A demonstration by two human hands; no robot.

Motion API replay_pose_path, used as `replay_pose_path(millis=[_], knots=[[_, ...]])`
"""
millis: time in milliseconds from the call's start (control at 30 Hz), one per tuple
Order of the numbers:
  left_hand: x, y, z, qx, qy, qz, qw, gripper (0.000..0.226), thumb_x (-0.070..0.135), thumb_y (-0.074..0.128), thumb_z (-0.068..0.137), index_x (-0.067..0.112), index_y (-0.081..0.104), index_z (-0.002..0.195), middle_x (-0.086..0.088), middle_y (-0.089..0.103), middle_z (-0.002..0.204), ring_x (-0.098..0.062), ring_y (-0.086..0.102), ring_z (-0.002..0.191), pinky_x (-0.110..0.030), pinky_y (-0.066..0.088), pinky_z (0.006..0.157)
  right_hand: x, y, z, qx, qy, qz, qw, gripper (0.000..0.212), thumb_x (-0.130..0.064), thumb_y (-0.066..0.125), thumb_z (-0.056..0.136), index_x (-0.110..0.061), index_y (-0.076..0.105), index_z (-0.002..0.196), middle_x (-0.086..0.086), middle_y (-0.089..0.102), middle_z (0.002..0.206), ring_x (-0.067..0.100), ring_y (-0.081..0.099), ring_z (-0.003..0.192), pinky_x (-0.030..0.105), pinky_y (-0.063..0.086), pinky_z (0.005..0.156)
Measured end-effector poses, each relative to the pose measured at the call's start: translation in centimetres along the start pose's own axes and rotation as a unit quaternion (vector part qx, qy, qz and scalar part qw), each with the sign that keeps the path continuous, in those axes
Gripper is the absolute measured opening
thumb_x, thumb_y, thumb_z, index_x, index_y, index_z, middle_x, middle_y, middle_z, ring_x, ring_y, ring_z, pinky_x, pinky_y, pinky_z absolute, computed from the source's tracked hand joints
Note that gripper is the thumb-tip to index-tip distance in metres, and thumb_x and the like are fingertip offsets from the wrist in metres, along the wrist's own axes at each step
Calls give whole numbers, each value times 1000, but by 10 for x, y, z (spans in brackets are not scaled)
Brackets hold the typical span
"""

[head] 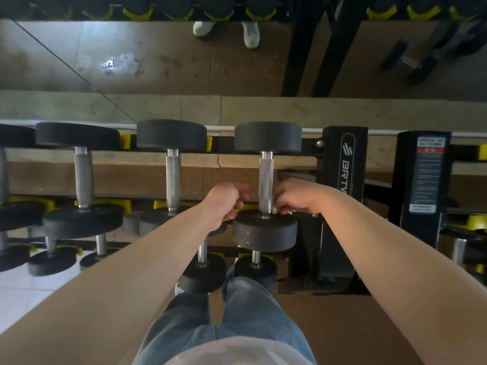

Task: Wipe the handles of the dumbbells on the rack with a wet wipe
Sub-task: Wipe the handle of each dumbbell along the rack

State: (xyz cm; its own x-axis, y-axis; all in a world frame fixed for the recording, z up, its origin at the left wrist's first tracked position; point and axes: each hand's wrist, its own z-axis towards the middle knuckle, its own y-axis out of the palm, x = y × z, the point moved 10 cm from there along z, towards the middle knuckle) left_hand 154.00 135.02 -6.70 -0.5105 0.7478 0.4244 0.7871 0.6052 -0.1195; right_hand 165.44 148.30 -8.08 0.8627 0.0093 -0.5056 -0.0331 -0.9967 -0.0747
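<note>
Several black dumbbells with knurled silver handles lie on the top tier of the rack [342, 164]. Both my hands are at the rightmost one, whose handle [266, 177] runs away from me between two round heads. My right hand [295, 198] has its fingers curled at the near end of the handle, pinching a small white bit that looks like the wet wipe [274, 209]. My left hand [226, 204] is just left of the handle with fingers curled above the near head [263, 230]. I see nothing in it.
Two more dumbbells [172, 177] [83, 177] lie to the left on the same tier, and smaller ones [203, 270] on lower tiers. A black rack upright [421, 180] with a label stands at the right. A mirror behind reflects the floor and shoes.
</note>
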Motion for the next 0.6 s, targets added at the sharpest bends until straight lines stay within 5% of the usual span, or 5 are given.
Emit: replay_pose_path(millis=[100,167,433,500,600], knots=[[1,2,4,4,0,10,1000,29,8,46,104,23,70,111,-4,71,111,-11,53,73,-20,42,58,-16,-19,11,53,-50,239,968,31,5,52,99,-7,63,125,15,69,117,26,70,104,34,60,87],[1,2,5,7,0,13,1000,28,8,48,104,22,70,112,-3,71,110,-11,54,75,-21,43,59,-29,-36,16,103,-94,296,945,31,7,50,99,-7,62,124,16,66,123,31,66,113,42,57,97],[1,3,2,11,-11,23,1000,29,9,46,105,22,70,113,-2,70,108,-9,51,70,-20,42,59,5,4,6,-20,12,-6,1000,20,5,58,94,-2,68,110,17,70,101,21,66,83,26,56,73],[3,4,0,-5,1,31,999,29,9,45,104,23,69,112,-3,70,109,-10,51,72,-20,43,60,2,-4,4,37,8,21,999,18,4,59,94,-6,69,105,13,70,95,18,66,78,28,58,73],[11,6,-4,-43,42,49,997,23,15,50,104,24,69,113,-6,67,109,-12,47,74,-21,40,57,-12,-39,-14,224,-48,63,971,22,-4,57,97,-14,71,111,3,71,95,15,68,84,31,60,79]])
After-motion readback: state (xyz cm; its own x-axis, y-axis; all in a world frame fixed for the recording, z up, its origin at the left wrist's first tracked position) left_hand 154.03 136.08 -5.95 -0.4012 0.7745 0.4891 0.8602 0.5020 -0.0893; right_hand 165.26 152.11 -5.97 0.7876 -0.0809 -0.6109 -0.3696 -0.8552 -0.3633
